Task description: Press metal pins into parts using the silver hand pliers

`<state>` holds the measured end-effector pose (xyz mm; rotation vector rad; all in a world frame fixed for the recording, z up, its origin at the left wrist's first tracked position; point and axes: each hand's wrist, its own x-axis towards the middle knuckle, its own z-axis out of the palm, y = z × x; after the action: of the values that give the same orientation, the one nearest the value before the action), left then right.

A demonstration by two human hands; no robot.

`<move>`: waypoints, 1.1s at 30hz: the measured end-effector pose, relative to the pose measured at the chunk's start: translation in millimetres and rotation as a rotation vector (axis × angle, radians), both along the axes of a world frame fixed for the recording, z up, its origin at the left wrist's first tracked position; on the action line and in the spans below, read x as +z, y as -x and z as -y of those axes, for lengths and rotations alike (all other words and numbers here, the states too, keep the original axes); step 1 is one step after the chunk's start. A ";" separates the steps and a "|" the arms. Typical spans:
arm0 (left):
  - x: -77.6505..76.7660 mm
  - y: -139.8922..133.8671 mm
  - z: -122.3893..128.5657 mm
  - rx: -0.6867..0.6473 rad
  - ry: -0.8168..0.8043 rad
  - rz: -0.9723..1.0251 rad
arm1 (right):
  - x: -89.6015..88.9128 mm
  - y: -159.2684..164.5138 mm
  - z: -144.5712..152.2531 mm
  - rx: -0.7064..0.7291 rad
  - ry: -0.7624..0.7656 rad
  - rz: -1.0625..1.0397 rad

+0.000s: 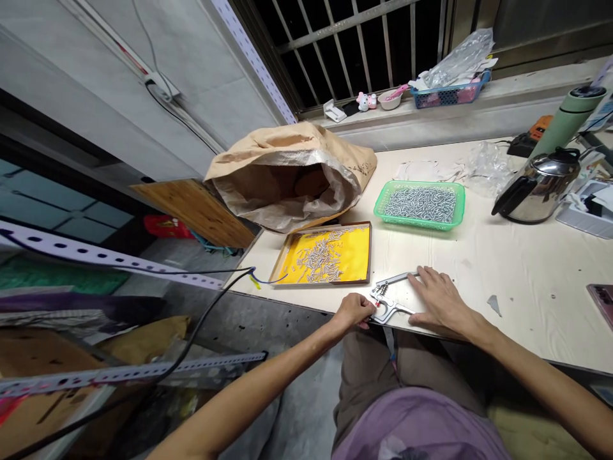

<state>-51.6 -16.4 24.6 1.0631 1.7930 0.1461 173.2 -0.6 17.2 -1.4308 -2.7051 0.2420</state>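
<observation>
A pair of silver metal pliers with a coil spring and a small red part lies at the table's front edge, its handles spread apart. My right hand is around the handle ends, fingers over the upper handle and thumb by the lower one. My left hand is closed in a pinch at the pliers' jaw end; whatever lies between its fingertips is too small to make out. Just beyond the left hand sits a shallow tray lined in yellow, with many small metal pieces scattered in it.
A green plastic basket full of small metal parts stands farther back. Behind the tray a large brown paper sack lies with its mouth facing me. To the right are a steel kettle, a green flask and a phone. A black cable hangs at left.
</observation>
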 end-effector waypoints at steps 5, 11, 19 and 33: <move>-1.3 1.2 2.4 0.002 -0.006 0.054 | 14.8 7.1 0.6 -0.002 -0.007 0.044; -2.4 5.0 7.6 -0.067 -0.024 0.010 | 12.7 11.5 7.8 -0.019 -0.004 0.054; -2.7 -13.6 17.0 -0.669 -0.836 -0.339 | 11.0 17.8 12.6 -0.045 0.047 0.048; 2.0 -39.0 -29.3 -1.246 -0.758 -0.354 | 25.6 9.6 13.7 -0.053 0.130 0.145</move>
<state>-12.6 12.9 26.7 2.6853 1.0272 -0.1611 163.6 -14.3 42.8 -1.6129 -2.8068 0.3282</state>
